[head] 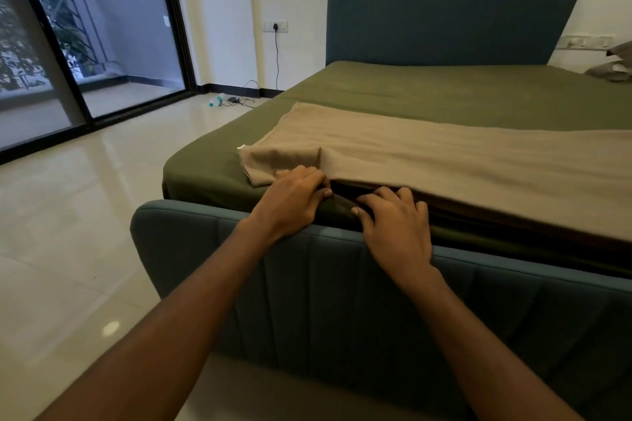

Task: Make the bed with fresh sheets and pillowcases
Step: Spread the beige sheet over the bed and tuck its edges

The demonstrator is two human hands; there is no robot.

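Left hand (294,200): grasps a bunched fold of the olive-green bedsheet (427,92) at the foot of the mattress, fingers curled and thumb set against the fold; touches the near edge of the folded beige fabric sheet (461,164), with fingertips partly hidden under it.
Right hand (393,227): lies just beside the left, apart from it; clasps the same green fold, with fingers curled into the dark gap under the beige edge and thumb pressed on the fold.
Olive-green bedsheet: covers the whole mattress from headboard to foot; lies smooth across the far half, bunched only between the two hands.
Folded beige fabric sheet: rests flat on the green one as a long band across the near half of the bed; runs off the right edge of view, with a small white tag at the left corner.
Teal padded footboard (342,284): stands upright right under both wrists, ribbed with vertical seams.
Teal upholstered headboard (444,20): stands against the white wall at the far end.
Glossy cream floor tiles (85,232): spread to the left of the bed.
Dark-framed sliding glass door (102,27): fills the left wall, with a railing and greenery beyond.
White wall socket (275,26): holds a black plug, with the cable trailing down to the floor.
Clear plastic bottle (217,101): lies on its side near the cable's end.
Grey-brown cloth heap (612,68): sits at the far right corner; too cropped to tell more.
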